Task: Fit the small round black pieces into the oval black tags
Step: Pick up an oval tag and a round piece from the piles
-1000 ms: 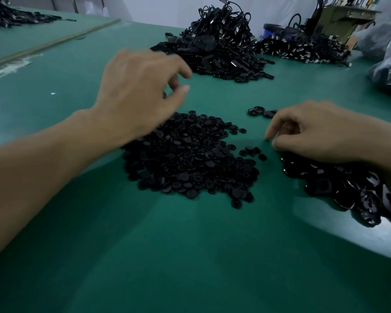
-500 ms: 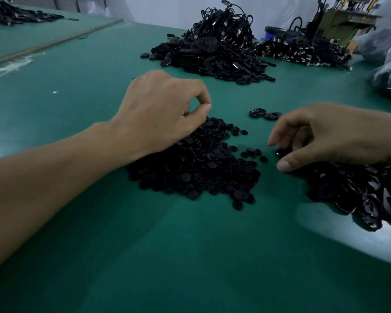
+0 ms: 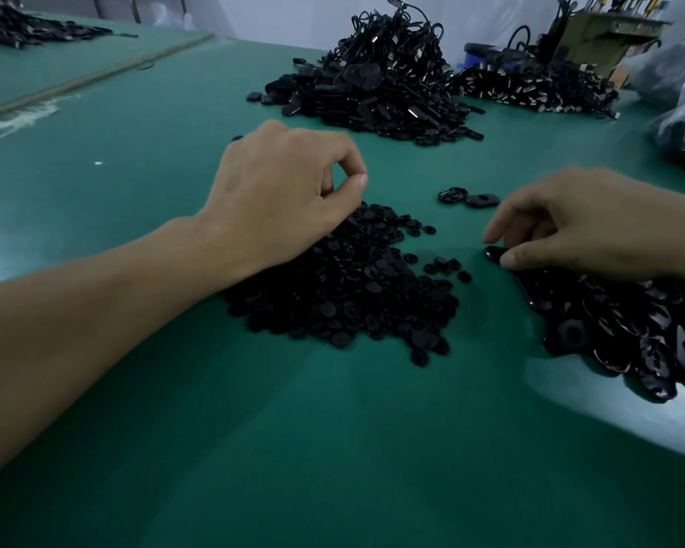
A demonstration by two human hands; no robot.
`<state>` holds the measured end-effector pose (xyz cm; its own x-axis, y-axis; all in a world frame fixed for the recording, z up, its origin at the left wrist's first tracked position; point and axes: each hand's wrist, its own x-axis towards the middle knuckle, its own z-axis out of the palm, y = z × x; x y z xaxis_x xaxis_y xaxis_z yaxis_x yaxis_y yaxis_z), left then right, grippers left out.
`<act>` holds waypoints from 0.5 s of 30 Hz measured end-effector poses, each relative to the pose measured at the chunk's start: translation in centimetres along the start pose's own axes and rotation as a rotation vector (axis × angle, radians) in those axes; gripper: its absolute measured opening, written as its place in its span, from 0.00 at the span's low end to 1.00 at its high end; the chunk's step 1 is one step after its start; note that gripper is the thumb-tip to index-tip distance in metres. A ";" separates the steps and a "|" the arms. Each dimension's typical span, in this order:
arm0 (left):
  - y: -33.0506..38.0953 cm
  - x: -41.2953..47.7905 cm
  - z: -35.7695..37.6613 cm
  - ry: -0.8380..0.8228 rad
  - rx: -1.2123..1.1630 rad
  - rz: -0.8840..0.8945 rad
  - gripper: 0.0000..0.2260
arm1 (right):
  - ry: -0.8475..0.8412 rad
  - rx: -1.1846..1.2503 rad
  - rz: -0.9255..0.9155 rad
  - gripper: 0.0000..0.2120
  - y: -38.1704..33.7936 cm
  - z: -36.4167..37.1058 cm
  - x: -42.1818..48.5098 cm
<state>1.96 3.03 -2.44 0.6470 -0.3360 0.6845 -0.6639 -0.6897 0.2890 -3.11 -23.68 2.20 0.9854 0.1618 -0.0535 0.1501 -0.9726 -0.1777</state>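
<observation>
Black round pieces [image 3: 345,294] lie under the left hand [image 3: 277,191], fingers [image 3: 358,179] pinched, can't tell on what; right of that pile, right hand [image 3: 582,223] pinches an oval tag [image 3: 493,253].

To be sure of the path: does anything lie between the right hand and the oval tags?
Nothing visible does. The right hand is over the pile of oval tags, and its thumb touches one oval tag at the pile's edge.

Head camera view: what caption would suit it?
Left hand over the pile of round pieces, right hand touching an oval tag on the green table.
</observation>
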 end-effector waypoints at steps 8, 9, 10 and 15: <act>0.2 -0.1 0.0 -0.009 -0.076 -0.043 0.05 | 0.131 0.033 -0.061 0.06 -1.0 0.8 0.2; 0.3 0.0 0.0 -0.008 -0.099 -0.054 0.05 | 0.183 0.059 -0.070 0.06 -1.2 0.9 0.1; 0.3 0.0 0.0 -0.008 -0.126 -0.065 0.05 | 0.244 0.092 -0.079 0.06 -1.4 0.9 0.1; 1.0 0.0 0.1 -0.019 -0.275 -0.067 0.07 | 0.379 0.580 -0.130 0.07 -3.1 1.8 0.0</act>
<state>1.36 2.30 -2.21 0.6977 -0.3094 0.6461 -0.6949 -0.5116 0.5054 -3.76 -20.35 0.96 0.9386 0.0984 0.3307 0.3047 -0.6861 -0.6606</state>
